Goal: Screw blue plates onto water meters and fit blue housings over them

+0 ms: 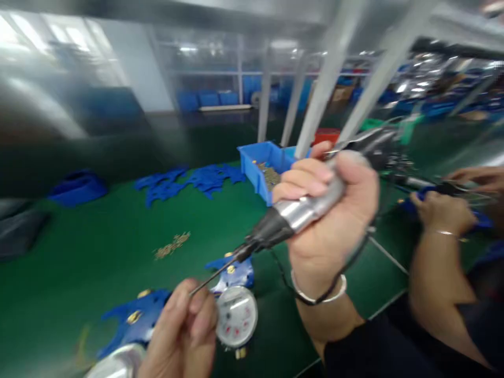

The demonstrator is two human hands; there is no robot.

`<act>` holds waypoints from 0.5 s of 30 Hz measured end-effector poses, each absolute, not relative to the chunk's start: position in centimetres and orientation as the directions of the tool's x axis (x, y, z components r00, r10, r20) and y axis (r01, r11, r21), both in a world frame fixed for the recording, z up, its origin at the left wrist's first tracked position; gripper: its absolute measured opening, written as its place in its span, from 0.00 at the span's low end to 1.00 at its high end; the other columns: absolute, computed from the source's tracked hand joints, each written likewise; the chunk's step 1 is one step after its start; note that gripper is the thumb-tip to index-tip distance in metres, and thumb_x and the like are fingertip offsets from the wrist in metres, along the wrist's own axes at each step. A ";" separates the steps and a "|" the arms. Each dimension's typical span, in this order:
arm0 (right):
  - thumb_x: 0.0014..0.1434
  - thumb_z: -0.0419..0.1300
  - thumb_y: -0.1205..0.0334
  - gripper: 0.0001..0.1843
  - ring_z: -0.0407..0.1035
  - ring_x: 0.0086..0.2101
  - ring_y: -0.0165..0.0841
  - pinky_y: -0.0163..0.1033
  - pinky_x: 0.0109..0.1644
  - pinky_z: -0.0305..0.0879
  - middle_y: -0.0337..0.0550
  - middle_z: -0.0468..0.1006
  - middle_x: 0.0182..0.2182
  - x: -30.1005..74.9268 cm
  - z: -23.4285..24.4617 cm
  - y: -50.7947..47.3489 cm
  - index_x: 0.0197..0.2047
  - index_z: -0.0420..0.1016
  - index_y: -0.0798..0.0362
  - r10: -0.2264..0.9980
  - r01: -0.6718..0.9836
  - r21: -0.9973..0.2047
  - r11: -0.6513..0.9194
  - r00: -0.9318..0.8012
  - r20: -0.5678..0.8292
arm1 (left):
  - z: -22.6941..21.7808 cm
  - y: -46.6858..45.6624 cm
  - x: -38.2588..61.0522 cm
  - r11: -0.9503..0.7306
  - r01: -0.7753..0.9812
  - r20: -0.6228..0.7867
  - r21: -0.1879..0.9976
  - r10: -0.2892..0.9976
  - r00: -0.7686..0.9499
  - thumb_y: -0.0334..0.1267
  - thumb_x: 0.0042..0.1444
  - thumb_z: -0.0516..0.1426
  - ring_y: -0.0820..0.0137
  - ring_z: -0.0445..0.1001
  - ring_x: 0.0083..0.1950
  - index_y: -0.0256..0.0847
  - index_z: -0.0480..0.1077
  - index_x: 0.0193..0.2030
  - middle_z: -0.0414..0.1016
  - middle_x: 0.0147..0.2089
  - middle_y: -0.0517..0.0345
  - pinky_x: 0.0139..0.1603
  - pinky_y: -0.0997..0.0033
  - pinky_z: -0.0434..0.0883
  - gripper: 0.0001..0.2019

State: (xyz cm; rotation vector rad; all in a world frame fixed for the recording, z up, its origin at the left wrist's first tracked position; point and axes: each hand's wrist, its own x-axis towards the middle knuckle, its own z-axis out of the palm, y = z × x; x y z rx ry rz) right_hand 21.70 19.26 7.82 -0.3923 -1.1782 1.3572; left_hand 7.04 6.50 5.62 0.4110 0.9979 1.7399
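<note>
Gripping an electric screwdriver (299,212), right hand (331,220) closed; left hand (183,331) pinching its bit.

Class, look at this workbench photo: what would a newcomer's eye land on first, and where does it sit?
The silver power screwdriver in the right hand, centre frame, its bit meeting the left hand below. Beside that hand sits a round white dial. Behind lies a blue bin on the green table.

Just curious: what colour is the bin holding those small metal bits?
Blue, the bin behind the right hand, clearest in the head view.
</note>
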 end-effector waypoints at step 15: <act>0.65 0.46 0.57 0.14 0.66 0.22 0.14 0.25 0.28 0.69 0.26 0.70 0.20 16.3 9.7 15.4 0.36 0.71 0.48 0.924 -0.792 -0.604 -0.092 -0.294 0.245 | 1.9 3.5 4.1 -0.163 -0.965 -0.302 0.204 0.928 -0.220 0.26 0.53 0.62 0.82 0.59 0.23 0.34 0.72 0.33 0.61 0.26 0.62 0.27 0.84 0.65 0.03</act>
